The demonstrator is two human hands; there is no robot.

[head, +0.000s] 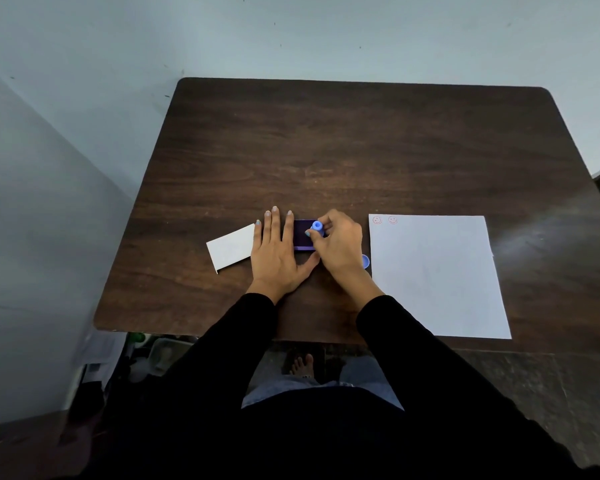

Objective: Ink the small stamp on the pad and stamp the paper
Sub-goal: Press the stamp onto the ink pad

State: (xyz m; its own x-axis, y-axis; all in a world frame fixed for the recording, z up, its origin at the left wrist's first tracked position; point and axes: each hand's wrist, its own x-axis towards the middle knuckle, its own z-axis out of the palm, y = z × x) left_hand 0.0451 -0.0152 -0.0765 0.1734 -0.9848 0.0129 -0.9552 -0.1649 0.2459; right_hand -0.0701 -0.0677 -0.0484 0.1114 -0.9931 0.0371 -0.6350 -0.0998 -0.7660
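Inking step underway: right hand (340,247) pinches small blue stamp (317,229) on purple ink pad (302,235); left hand (274,251), fingers spread flat, steadies pad. Paper (437,275) shows two smiley prints (385,220); next stamping remains.

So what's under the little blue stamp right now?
The dark purple ink pad lies under the blue stamp, which the right hand holds on it. The stamp's face and the contact are hidden. The left hand steadies the pad.

Plain room — wooden table (361,150), bare wall (291,36)
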